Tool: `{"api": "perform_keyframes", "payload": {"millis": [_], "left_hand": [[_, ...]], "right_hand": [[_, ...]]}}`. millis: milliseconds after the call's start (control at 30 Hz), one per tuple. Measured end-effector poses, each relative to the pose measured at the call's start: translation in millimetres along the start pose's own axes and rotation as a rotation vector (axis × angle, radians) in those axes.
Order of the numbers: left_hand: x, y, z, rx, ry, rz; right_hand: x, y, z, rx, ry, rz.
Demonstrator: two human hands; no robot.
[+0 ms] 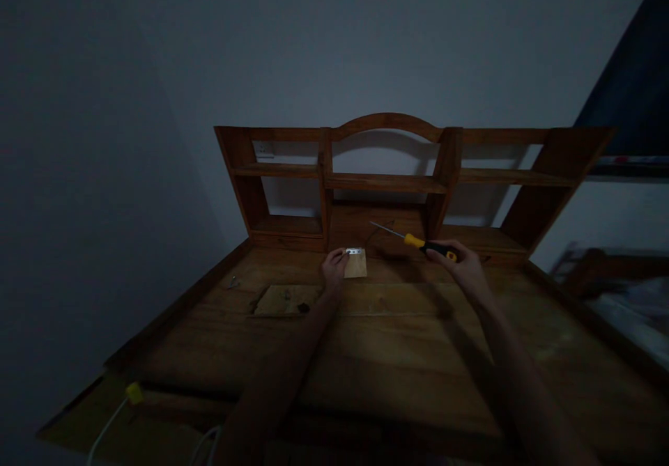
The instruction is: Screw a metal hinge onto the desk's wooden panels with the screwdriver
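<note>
My left hand (335,269) is closed on the left edge of a small pale wooden board (356,267) over the desk. Along the board's top edge lies a shiny metal hinge (354,251) with small holes, close to my left fingertips. My right hand (462,262) grips the yellow and black handle of a screwdriver (415,241). Its shaft points up and to the left, and the tip is apart from the board and hinge.
A wooden shelf unit (387,183) stands along the back of the wooden desk (397,354). Small metal pieces (233,282) lie on the left. A rough rectangular recess (277,300) is in the desktop. A yellow plug-like piece (134,393) with a white cable sits at the front left.
</note>
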State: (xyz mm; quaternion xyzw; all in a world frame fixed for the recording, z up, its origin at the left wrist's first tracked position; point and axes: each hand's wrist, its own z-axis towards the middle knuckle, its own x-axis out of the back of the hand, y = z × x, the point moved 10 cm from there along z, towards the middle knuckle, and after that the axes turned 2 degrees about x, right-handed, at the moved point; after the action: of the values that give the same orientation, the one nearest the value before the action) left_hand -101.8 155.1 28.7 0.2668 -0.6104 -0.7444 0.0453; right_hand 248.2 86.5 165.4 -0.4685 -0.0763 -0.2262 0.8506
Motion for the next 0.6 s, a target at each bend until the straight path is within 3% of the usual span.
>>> {"api": "perform_keyframes", "payload": {"millis": [100, 200, 367, 600], "left_hand": [[-10.5, -2, -2, 0.01, -0.064, 0.002], [-24.3, -6, -5, 0.027, -0.159, -0.025], [-45.7, -7, -15, 0.057, -0.315, -0.149], [-57.9, -11, -19, 0.085, -0.379, -0.173]], "right_hand": [[-21, 50, -8, -0.097, -0.091, -0.003], [-37, 74, -18, -0.108, -0.11, -0.027], [-66, 72, -29, -0.011, -0.264, -0.018], [-92, 61, -34, 0.147, -0.409, -0.044]]}}
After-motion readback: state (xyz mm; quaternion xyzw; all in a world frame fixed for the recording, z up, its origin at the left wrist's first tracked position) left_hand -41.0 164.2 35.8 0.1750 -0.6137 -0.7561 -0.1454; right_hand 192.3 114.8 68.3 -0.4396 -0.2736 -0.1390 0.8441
